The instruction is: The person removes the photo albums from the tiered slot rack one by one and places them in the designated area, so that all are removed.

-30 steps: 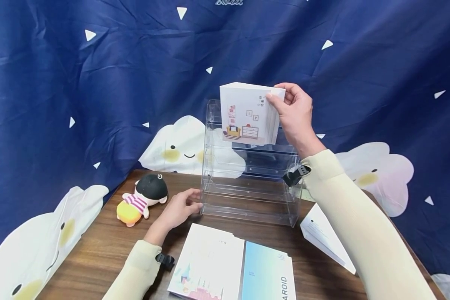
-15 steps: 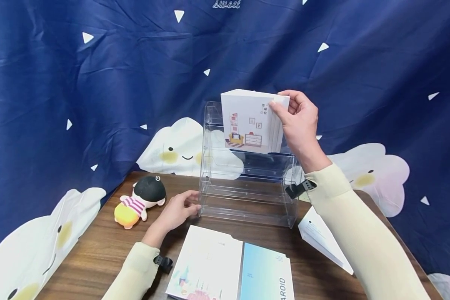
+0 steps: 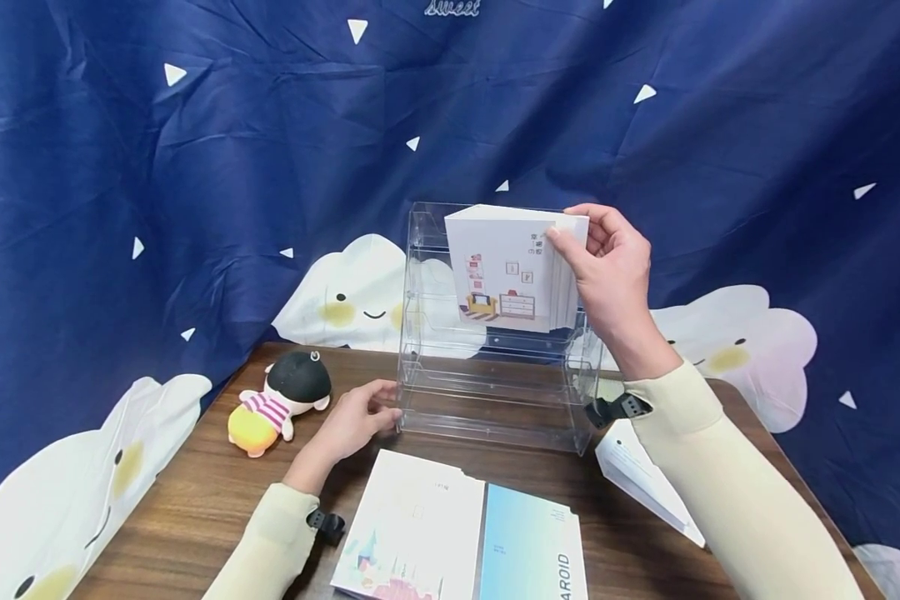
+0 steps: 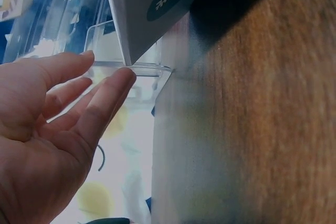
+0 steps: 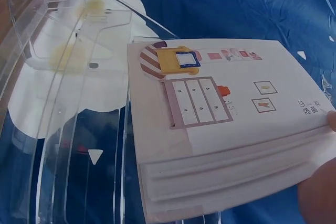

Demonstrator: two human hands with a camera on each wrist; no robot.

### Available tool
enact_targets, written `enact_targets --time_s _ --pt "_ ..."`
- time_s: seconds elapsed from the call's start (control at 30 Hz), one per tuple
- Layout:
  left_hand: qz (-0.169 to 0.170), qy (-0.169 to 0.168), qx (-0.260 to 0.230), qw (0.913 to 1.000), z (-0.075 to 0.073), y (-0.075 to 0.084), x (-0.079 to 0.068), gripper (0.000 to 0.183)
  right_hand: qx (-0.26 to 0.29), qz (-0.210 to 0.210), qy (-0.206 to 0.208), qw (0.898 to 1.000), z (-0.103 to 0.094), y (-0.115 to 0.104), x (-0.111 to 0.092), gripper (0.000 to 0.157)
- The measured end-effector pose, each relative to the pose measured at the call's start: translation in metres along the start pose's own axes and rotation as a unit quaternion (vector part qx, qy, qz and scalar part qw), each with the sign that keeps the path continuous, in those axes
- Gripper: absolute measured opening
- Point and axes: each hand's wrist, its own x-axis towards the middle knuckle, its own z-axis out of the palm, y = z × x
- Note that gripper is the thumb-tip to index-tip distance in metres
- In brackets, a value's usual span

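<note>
My right hand (image 3: 617, 279) pinches the upper right edge of a white stack of booklets (image 3: 498, 267), its front printed with a yellow armchair, a chest of drawers and small pictures. The stack is upright before the upper tiers of a clear plastic display rack (image 3: 495, 387). Up close in the right wrist view, the booklets (image 5: 220, 93) show stepped layers along one side, beside the rack's clear shelves (image 5: 58, 129). My left hand (image 3: 356, 421) is at the rack's lower left side, fingers fairly straight, a fingertip at its clear corner in the left wrist view.
In front of the rack lie a white printed booklet stack (image 3: 420, 525) and a blue one (image 3: 536, 542). A white triangular-sided stack (image 3: 648, 479) lies to the right. A plush doll (image 3: 277, 404) lies left on the wooden table (image 3: 195, 500); a dark blue curtain (image 3: 270, 125) hangs behind.
My right hand has lowered the booklet stack and shifted it slightly right, in front of the rack's upper tiers. The left hand stays at the rack's side.
</note>
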Motion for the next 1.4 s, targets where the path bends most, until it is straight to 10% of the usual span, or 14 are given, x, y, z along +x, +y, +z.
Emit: enact_targets --time_s 1.4 --pt "-0.007 0.0 -0.017 0.9998 0.001 -0.002 0.0 0.049 0.06 0.057 0.039 0.996 -0.07 -0.004 -0.122 0.031"
